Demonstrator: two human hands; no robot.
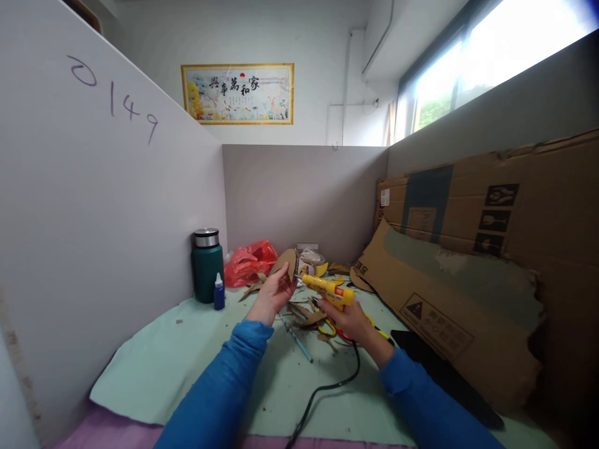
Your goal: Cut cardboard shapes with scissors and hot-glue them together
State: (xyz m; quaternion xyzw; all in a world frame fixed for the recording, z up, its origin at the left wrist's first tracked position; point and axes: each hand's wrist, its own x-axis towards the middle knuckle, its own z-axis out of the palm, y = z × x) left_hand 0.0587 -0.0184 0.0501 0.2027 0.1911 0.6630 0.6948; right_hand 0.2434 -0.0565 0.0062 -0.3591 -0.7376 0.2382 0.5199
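Observation:
My left hand (277, 288) is closed on a rounded cardboard piece (284, 260), held up on edge above the table. In my right hand (344, 317) is a yellow hot glue gun (329, 289), gripped by its handle. The gun's nozzle points left and is at the edge of the cardboard; whether it touches cannot be made out. A black cord (322, 390) runs from below the gun toward the front edge. Beneath both hands lie cardboard scraps (306, 317), yellow-handled scissors (326, 328) and a light blue pen (302, 347).
A green bottle (207, 268) and a small blue squeeze bottle (219, 293) stand at the left. Behind my hands is a red plastic bag (248, 263). Large cardboard sheets (444, 293) lean along the right wall. Grey partitions (299, 193) enclose the table (187, 368).

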